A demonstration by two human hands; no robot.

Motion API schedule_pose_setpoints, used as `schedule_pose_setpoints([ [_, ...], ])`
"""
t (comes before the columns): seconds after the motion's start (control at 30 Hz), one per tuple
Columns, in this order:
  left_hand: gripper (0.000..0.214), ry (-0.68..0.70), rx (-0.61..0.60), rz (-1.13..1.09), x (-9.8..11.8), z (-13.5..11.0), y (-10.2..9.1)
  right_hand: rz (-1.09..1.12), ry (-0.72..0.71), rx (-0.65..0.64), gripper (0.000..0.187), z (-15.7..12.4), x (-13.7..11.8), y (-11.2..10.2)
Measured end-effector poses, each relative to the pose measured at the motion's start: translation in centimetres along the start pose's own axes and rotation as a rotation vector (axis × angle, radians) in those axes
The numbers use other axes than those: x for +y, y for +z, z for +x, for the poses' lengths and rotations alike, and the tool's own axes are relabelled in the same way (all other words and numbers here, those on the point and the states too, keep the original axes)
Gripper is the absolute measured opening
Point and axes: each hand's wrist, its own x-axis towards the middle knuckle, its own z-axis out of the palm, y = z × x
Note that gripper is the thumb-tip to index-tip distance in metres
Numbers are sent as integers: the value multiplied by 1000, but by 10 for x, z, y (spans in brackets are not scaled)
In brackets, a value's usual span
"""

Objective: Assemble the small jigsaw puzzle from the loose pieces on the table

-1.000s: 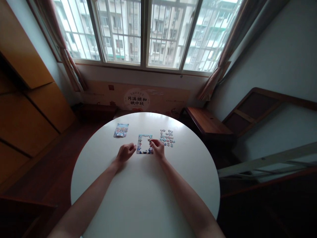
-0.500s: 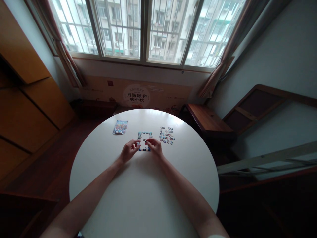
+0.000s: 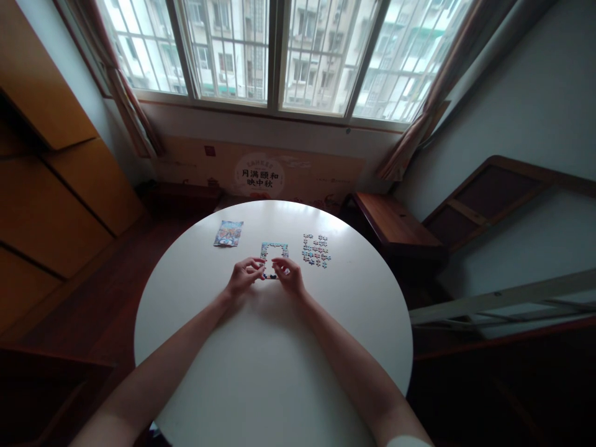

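A jigsaw puzzle (image 3: 274, 246) lies on the white table, its border joined into an upright rectangle around a bare middle. My right hand (image 3: 288, 273) is over the right side of the puzzle, thumb and fingertips pinched on a small puzzle piece that is mostly hidden. At the left side, my left hand (image 3: 244, 273) has its thumb and fingers apart near the border, with nothing visible between them. Loose puzzle pieces (image 3: 316, 250) are spread in rows to the right of my right hand.
A colourful printed packet (image 3: 228, 233) lies at the back left of the round white table (image 3: 274, 360). Beyond the table stand a wooden bench (image 3: 395, 220) at right, a barred window at the back and orange cabinets (image 3: 69, 205) at left.
The view has shifted slightly. Both hands stay over the puzzle, and the piece at my right fingertips shows less clearly than before. The packet and loose pieces lie as they were.
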Motion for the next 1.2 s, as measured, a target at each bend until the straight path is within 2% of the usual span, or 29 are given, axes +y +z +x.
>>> schedule_pose_setpoints([
  [0.1,44,-89,-49,-3,2,-2,0,-41,-89,24,22,-1,-3,-2],
  [0.17,43,-112,-69,0,2,-3,1,-83,-143,-5,24,-3,-5,-3],
  [0.3,42,-55,-44,-22,0,-2,2,-152,-214,-91,26,-5,-7,-2],
  [0.4,40,-13,-20,-8,-2,-1,2,-150,-235,-103,28,-4,-6,-3],
  [0.67,41,-5,-3,44,-8,1,-1,-67,-170,-90,22,-3,-1,-1],
  [0.93,42,-17,-69,34,-10,2,-2,61,-57,-78,19,3,4,-1],
  [1.1,38,38,51,126,-10,4,-7,-34,35,102,12,4,11,-3],
  [1.2,30,86,117,279,-11,5,-12,-124,63,77,11,3,13,-4],
])
